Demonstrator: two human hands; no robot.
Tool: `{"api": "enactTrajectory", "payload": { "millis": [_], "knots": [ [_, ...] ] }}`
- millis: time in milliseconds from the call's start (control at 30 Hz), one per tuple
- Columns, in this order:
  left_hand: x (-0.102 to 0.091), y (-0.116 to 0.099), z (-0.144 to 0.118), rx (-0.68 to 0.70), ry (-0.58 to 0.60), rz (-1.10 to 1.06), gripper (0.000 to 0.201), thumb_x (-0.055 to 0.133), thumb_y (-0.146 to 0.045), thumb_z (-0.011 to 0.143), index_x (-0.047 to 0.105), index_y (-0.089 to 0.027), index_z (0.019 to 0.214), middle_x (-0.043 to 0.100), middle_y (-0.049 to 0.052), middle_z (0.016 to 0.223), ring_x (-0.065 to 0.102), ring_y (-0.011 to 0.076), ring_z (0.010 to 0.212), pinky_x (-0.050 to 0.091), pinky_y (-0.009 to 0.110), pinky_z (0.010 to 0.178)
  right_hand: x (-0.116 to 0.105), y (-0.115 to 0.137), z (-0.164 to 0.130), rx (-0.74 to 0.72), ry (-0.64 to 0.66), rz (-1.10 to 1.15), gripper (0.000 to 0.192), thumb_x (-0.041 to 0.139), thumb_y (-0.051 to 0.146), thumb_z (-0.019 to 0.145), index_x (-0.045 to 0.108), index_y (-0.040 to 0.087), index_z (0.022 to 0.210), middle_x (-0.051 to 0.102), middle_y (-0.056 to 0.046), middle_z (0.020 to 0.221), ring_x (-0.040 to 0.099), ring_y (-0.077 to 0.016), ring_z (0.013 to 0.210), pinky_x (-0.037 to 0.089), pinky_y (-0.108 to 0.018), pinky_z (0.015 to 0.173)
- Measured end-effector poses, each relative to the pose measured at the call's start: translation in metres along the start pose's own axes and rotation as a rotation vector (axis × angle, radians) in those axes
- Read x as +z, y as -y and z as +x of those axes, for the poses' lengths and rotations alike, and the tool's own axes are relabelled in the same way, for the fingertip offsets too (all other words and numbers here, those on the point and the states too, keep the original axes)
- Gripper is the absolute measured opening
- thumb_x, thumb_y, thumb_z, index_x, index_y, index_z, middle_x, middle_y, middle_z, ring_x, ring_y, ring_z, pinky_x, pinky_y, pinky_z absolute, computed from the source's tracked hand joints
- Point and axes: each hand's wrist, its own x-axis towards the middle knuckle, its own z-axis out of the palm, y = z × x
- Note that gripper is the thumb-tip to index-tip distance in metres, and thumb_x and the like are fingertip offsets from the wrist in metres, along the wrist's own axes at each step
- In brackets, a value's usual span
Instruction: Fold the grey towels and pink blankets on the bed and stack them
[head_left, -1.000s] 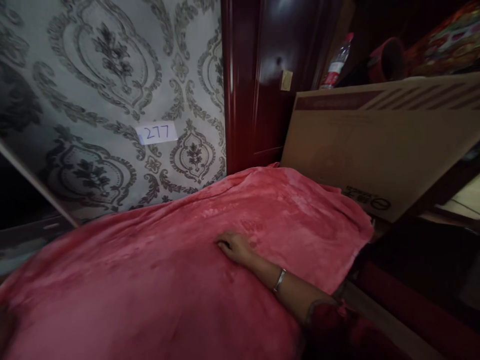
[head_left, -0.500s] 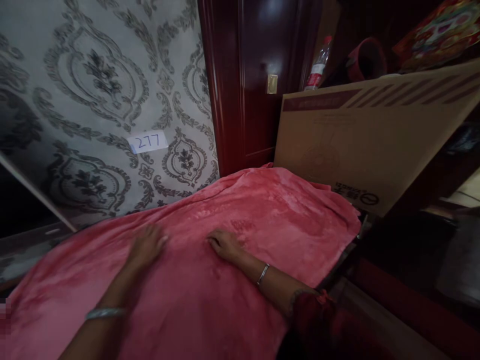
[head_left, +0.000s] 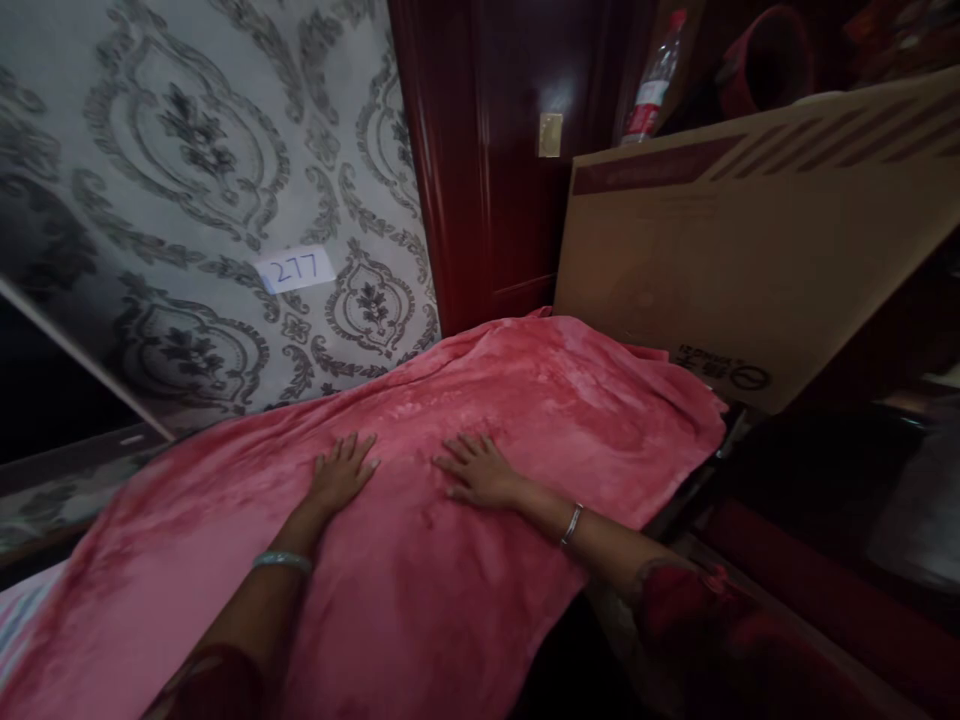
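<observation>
The scene is dim, its right side sunk in near-black shadow. A glare spot shines on the dark red door (head_left: 525, 150), and the wallpaper (head_left: 187, 150) is lit brightest. Straight lines bow toward the edges, and the corners look soft.

Two hands (head_left: 341, 475), one blanket (head_left: 525, 400), one box (head_left: 750, 260)

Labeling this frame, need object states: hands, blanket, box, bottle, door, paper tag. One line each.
left hand: open, flat on the blanket, fingers spread
right hand: open, flat on the blanket
pink blanket: spread out, draped over a surface, lightly wrinkled
cardboard box: flattened, leaning upright behind the blanket
plastic bottle: upright, capped
door: shut
paper tag: stuck on the wallpaper, reads 277
</observation>
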Motion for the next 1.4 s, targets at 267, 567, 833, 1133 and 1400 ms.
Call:
{"api": "enactTrajectory", "payload": {
  "millis": [267,567,833,1133,1400],
  "knots": [
    [-0.022,-0.094,0.038,-0.02,-0.068,-0.108,0.067,0.029,-0.047,0.1,0.027,-0.02,0.16,0.035,0.019,0.162,0.031,0.0374,0.15,0.026,0.064,0.117,0.015,0.034,-0.079,-0.21,-0.014,0.14,0.07,0.047,0.063,0.098,0.034,0.03,0.159,0.016,-0.012,0.168,0.007,-0.0378,0.155,0.004,-0.067,0.12],
    [-0.001,-0.164,0.055,0.071,-0.164,0.014,0.06,0.029,-0.044,0.102,0.04,-0.02,0.155,0.032,0.017,0.164,0.03,0.0383,0.149,0.029,0.064,0.115,-0.029,-0.061,-0.102,-0.151,-0.163,0.634,0.041,0.058,0.043,0.096,0.071,0.017,0.125,0.073,-0.009,0.121,0.068,-0.0205,0.112,0.05,-0.032,0.101],
    [0.003,-0.158,0.062,0.066,-0.135,0.032,0.06,0.027,-0.044,0.102,0.038,-0.021,0.156,0.031,0.015,0.165,0.029,0.0356,0.151,0.03,0.061,0.116,-0.123,-0.246,-0.121,0.964,-1.127,0.361,0.058,0.039,0.01,0.086,0.057,0.006,0.14,0.059,-0.021,0.14,0.057,-0.0246,0.129,0.042,-0.041,0.111],
    [0.008,-0.157,0.064,0.063,-0.144,0.063,0.059,0.028,-0.042,0.102,0.04,-0.021,0.156,0.032,0.015,0.164,0.03,0.0355,0.151,0.03,0.06,0.116,-0.124,-0.312,-0.145,1.236,-0.867,0.251,0.041,0.056,0.014,0.084,0.071,0.01,0.123,0.071,-0.021,0.116,0.066,-0.0318,0.112,0.049,-0.039,0.096],
    [0.006,-0.159,0.064,0.047,-0.129,0.081,0.059,0.028,-0.042,0.102,0.039,-0.022,0.156,0.031,0.014,0.165,0.029,0.0345,0.151,0.031,0.058,0.115,-0.143,-0.307,-0.132,1.307,-0.809,0.117,0.031,0.055,0.019,0.09,0.071,0.012,0.115,0.069,-0.021,0.117,0.066,-0.0293,0.111,0.049,-0.034,0.092]
  ]
}}
